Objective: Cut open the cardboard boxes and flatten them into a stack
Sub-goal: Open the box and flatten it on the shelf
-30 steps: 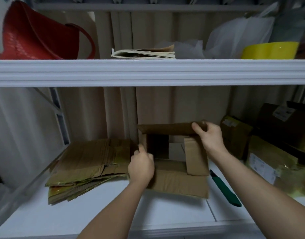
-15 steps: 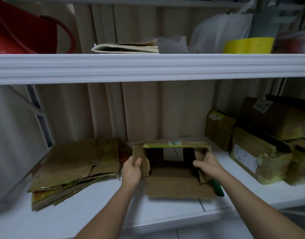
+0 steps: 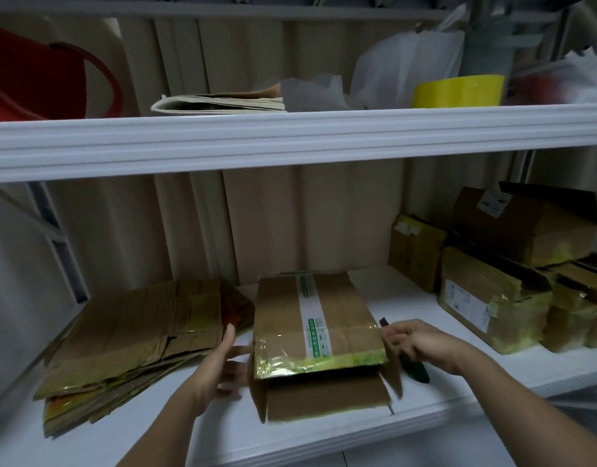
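A brown cardboard box (image 3: 319,326), its top panel taped with a white and green strip and glossy yellow tape along the near edge, lies pressed down on the lower white shelf (image 3: 324,436). Its loose flaps stick out toward me. My left hand (image 3: 223,362) is at the box's left side with the fingers spread, blurred. My right hand (image 3: 415,340) hovers at the box's right edge, fingers loosely bent and holding nothing. A green box cutter (image 3: 416,370) lies on the shelf under that hand. A stack of flattened cardboard (image 3: 138,332) sits to the left.
Several taped boxes (image 3: 492,298) are piled at the right end of the shelf. The upper shelf (image 3: 290,136) overhangs the work area and carries a red bag (image 3: 37,79), folded paper, plastic bags and a yellow tub (image 3: 459,91).
The box stood open as a tube between my hands; now its top panel is folded down and it lies low on the shelf. Both hands have come off it to its sides.
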